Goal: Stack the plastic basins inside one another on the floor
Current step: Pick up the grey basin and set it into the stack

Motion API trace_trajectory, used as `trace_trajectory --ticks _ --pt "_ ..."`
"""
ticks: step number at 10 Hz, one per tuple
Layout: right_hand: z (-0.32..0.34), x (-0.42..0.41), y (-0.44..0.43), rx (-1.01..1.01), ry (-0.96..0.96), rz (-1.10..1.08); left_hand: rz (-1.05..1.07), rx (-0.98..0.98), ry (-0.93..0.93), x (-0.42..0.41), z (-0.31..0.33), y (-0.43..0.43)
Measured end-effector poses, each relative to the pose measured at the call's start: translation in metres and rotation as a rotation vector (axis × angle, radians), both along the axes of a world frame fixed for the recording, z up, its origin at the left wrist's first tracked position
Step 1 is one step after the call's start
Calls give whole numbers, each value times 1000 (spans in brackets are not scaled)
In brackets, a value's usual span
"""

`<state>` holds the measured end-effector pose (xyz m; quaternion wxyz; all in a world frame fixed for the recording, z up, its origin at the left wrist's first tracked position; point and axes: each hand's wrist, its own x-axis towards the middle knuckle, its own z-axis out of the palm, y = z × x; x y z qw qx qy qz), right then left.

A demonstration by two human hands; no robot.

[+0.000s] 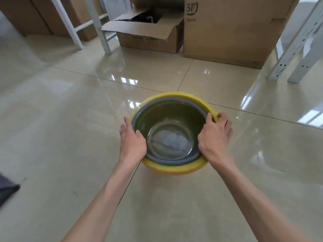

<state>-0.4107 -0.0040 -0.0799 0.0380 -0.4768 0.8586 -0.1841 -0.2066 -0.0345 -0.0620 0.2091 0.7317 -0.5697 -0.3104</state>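
Observation:
A yellow plastic basin (174, 167) stands on the tiled floor in the middle of the view. A grey basin (167, 109) sits nested inside it, its rim just within the yellow rim. My left hand (132, 141) rests on the left rim of the stack, thumb over the grey edge and fingers spread outside. My right hand (215, 135) grips the right rim, thumb inside the grey basin and fingers curled over the yellow edge. The inside of the grey basin holds nothing.
An open cardboard box (148, 34) and a tall closed box (232, 28) stand at the back. White metal shelf legs (103, 30) rise at back left, more legs (297, 63) at the right. A dark object (7, 188) lies at the left edge.

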Motion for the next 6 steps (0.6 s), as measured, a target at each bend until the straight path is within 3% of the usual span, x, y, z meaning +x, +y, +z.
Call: trace_trajectory --ticks 1,3,6 --pt "-6 -1 1 16 22 25 17 1 67 -6 -3 -4" --pt "-6 -2 2 -12 30 10 34 -52 -156 -12 -7 -1" --pt "-4 -6 3 -50 -50 22 73 -101 -7 -6 -12 -2"
